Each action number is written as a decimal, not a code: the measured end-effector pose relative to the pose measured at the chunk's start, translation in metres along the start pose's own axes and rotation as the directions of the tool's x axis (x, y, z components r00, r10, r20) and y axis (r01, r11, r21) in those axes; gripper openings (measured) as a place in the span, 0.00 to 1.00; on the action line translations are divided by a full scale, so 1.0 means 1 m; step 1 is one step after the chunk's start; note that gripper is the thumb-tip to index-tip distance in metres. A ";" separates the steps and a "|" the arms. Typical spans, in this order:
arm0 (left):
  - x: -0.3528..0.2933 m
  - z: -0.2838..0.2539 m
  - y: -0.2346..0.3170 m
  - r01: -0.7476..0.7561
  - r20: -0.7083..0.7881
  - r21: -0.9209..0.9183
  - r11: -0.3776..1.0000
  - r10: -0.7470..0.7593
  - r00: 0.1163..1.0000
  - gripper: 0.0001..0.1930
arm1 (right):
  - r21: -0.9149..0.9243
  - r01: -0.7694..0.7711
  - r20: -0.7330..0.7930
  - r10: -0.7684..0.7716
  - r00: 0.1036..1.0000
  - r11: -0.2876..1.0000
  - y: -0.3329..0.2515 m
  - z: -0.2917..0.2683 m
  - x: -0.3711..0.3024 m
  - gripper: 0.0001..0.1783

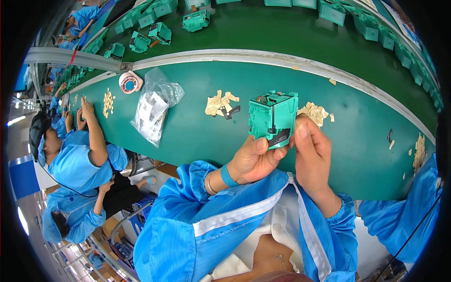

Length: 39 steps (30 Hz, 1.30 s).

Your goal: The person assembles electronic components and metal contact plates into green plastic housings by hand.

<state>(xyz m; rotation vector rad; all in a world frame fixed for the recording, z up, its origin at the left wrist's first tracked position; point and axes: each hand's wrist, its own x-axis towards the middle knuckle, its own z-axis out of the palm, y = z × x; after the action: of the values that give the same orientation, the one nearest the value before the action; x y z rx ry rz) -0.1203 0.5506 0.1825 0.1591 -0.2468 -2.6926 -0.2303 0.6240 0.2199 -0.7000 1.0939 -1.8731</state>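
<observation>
Both the left hand (253, 160) and the right hand (311, 152) are closed around a green plastic box (272, 115), held above the green table (197, 136). Paper scraps (220, 102) lie just behind it, a clear bag (154, 105) and tape roll (130, 82) farther left.

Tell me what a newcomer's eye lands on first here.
First, the teal plastic housing held up at the middle, the left hand gripping it from below and the right hand pinching its black label. Next, the green bench beneath, with tan paper scraps and a clear plastic bag lying left.
</observation>
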 end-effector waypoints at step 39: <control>-0.001 -0.010 0.001 0.012 -0.103 -0.025 1.000 -0.014 0.995 0.24 | -0.037 -0.169 0.020 0.170 0.985 0.985 0.000 -0.004 0.009 0.07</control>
<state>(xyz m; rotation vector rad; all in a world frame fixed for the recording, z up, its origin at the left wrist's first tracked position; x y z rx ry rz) -0.1179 0.5488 0.1731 0.2924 -0.1817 -2.6895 -0.2380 0.6184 0.2188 -0.6268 1.1380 -1.7006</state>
